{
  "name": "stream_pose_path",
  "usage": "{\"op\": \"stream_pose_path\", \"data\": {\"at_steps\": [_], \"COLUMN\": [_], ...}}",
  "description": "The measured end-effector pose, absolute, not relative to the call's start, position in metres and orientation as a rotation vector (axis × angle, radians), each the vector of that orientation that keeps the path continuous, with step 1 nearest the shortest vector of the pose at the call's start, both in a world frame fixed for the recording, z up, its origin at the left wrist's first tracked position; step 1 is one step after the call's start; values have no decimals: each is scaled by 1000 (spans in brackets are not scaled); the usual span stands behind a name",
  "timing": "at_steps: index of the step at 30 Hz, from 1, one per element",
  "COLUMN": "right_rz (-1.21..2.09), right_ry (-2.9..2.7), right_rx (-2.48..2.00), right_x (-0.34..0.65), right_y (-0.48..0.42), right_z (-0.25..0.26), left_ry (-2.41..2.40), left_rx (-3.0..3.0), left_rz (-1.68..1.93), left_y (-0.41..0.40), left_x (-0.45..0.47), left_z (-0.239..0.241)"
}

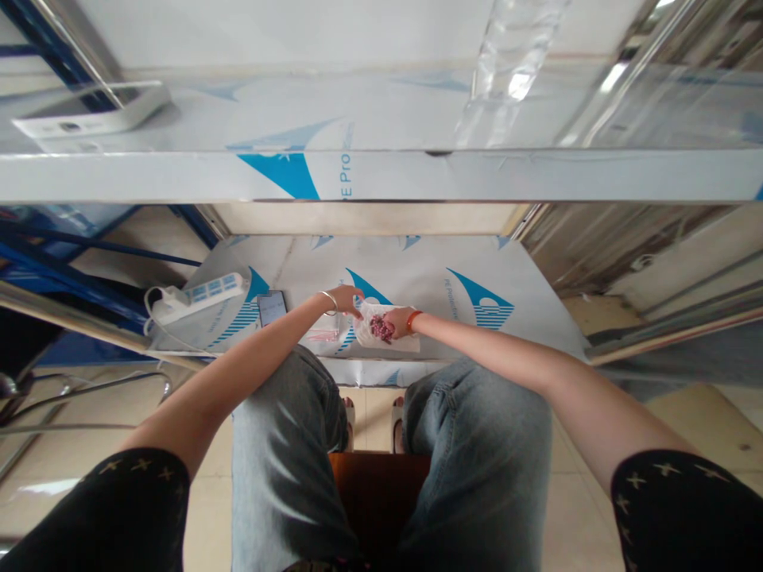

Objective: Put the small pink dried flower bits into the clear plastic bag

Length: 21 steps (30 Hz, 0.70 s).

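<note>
I sit on a stool and reach both arms down to a low film-covered shelf. My left hand, with a silver bracelet on the wrist, pinches the top edge of a small clear plastic bag. My right hand, with an orange band on the wrist, is closed on the bag, which holds small dark red pieces. A second flat clear bag with pink marks lies just left of it under my left wrist.
A white power strip with its cable and a phone lie at the shelf's left. An upper shelf carries a white device and a clear plastic bottle. Blue frame bars stand at left, metal rails at right.
</note>
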State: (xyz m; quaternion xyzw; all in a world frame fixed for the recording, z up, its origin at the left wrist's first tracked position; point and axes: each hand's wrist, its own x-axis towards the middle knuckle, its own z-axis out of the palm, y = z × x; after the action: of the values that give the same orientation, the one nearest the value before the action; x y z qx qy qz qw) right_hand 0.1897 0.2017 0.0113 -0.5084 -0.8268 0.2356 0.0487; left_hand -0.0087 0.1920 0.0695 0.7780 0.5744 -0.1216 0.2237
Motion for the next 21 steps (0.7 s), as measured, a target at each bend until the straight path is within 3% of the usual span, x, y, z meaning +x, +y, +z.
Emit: {"op": "stream_pose_path", "data": {"at_steps": [6,15,21], "right_rz": [729,534,522], "right_ry": [-3097,-2977,-2559], "right_rx": [-1327,-1503,-1467], "right_x": [188,189,185], "right_y": [191,214,233], "right_z": [31,18,29], "left_ry": [1591,1597,1639], "left_rx": [2163,2179,2153], "left_rz": [-331,-335,-306], "left_y": [191,190,189], "left_x": [-8,-5,-1], "left_z": [71,73,77]}}
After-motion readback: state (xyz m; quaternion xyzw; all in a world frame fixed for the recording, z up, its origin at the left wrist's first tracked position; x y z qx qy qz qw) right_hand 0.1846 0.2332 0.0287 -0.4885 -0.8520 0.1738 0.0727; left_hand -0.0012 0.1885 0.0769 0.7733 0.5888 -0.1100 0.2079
